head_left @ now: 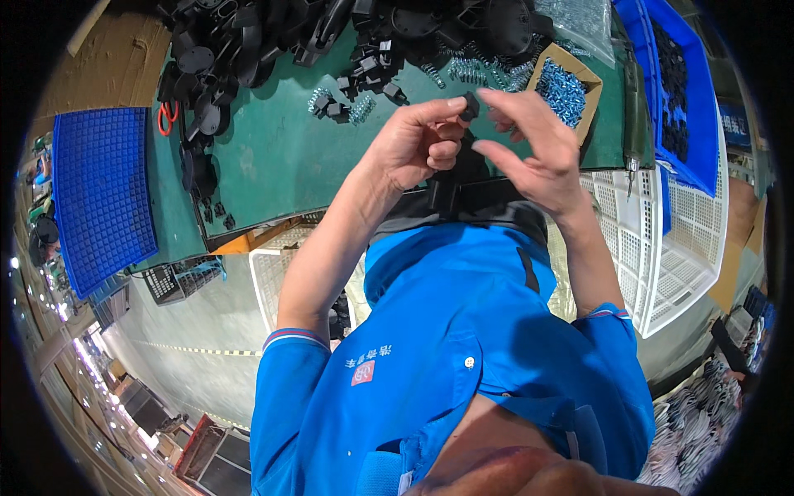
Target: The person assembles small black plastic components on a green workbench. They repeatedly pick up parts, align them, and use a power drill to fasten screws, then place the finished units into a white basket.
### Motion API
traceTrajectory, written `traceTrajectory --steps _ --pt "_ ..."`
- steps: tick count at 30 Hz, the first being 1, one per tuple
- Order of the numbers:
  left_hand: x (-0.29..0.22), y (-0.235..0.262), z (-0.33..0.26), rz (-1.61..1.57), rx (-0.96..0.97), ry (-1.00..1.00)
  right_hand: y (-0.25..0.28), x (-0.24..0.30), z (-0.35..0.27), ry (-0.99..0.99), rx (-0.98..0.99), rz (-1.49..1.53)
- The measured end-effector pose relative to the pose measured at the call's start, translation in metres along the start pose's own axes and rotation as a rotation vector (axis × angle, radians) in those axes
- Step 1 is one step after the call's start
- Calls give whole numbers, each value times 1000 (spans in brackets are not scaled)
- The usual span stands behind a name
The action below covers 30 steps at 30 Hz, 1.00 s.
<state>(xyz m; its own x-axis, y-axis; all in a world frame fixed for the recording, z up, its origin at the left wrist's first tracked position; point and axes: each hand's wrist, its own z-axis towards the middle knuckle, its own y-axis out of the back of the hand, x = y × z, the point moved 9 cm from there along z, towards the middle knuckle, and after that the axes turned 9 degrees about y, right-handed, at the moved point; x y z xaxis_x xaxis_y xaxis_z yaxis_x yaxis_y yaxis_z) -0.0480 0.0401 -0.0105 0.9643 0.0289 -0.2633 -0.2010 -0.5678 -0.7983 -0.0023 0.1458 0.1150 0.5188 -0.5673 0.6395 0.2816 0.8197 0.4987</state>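
Between the thumb and curled fingers of my left hand (419, 142) is a small black plastic part (470, 107), block-shaped, held above the green table. Just to the right of it, my right hand (542, 149) is open, thumb and fingers apart, slightly blurred at the tips. Nothing shows in the right hand. Beyond the left hand lie small black plastic blocks (331, 107) with metal springs (361, 110) around them. Farther back, more coil springs (471, 71) lie in a loose heap. Past the right hand stands a cardboard box (592, 80) of bluish screws (564, 89).
Black molded parts (215, 74) pile along the back and left of the green table (273, 157). Scissors with orange-red handles (168, 118) lie at left, by a blue mat-like tray (103, 190). An electric screwdriver (633, 116), a blue bin (703, 165) and white baskets (653, 273) stand at right.
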Motion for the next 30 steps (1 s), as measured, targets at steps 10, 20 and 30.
traceTrajectory --steps 10,20,30 --pt "-12 11 -21 369 -174 -158 -26 -40 -25 -249 -3 208" --pt "-56 -1 -69 1326 -851 -1013 -20 -72 -60 -634 -199 491" --pt "-35 24 -34 1480 -867 -616 -40 -89 -51 -641 53 415"
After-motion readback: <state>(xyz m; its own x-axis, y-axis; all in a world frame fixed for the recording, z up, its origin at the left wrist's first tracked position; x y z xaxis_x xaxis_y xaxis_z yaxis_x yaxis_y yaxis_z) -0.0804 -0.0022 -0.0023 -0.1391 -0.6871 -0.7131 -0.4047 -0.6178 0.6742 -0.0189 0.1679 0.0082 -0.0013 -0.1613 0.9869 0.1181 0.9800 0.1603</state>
